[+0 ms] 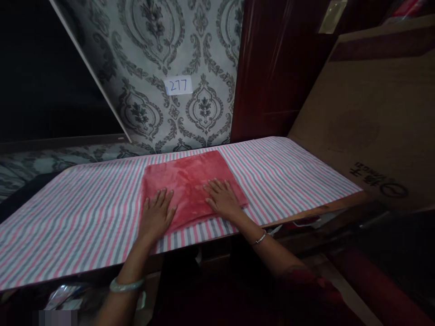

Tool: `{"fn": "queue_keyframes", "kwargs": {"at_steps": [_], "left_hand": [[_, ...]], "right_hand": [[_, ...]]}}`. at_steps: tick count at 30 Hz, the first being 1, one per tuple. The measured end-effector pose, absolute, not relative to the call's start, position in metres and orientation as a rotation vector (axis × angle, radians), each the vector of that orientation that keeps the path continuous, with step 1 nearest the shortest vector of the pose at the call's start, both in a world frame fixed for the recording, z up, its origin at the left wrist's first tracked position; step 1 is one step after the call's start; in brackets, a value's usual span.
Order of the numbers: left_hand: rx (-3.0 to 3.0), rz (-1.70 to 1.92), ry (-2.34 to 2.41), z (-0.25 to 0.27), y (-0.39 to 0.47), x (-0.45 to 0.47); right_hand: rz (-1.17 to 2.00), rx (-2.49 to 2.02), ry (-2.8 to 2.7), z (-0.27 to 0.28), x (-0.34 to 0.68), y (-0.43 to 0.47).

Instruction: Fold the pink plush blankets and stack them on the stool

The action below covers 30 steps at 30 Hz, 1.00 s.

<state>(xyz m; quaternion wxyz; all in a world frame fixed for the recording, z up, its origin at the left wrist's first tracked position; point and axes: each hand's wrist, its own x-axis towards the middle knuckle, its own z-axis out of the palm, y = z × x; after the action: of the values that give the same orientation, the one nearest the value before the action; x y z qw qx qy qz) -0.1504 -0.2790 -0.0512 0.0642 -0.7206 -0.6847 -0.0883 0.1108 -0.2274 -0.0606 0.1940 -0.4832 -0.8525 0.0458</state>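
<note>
A folded red plush cloth (190,181) lies flat on a table spread with a striped tablecloth (275,172) in pink, white and grey. My left hand (158,215) rests palm down on the cloth's near left corner, fingers spread. On the right part of the same cloth, my right hand (222,197) presses flat with its fingers stretched out. Neither hand grips anything. The cloth's underside and inner folds are hidden.
A large cardboard box (374,108) stands at the table's right end. Behind the table are patterned wallpaper with a paper label (178,85) reading 277, and a dark red door (268,68). A dark screen (50,77) fills the upper left.
</note>
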Motion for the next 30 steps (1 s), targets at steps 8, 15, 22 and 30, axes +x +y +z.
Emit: {"fn": "queue_keyframes", "kwargs": {"at_steps": [8,15,22,30], "left_hand": [[-1.744,-1.157,-2.253,-0.091,-0.331,-0.190],[-1.266,-1.554,-2.447,-0.079,-0.344,-0.178],[-1.334,-1.622,-2.425,-0.082,-0.344,-0.182],[-1.269,-1.680,-2.555,-0.080,-0.342,-0.185]], "right_hand": [[0.338,-1.397,-1.757,-0.107,0.176,-0.237],[0.610,-1.218,-1.369,-0.113,0.190,-0.235],[0.552,-1.198,-1.305,-0.096,0.182,-0.239],[0.567,-1.143,-1.699,-0.080,0.191,-0.229]]}}
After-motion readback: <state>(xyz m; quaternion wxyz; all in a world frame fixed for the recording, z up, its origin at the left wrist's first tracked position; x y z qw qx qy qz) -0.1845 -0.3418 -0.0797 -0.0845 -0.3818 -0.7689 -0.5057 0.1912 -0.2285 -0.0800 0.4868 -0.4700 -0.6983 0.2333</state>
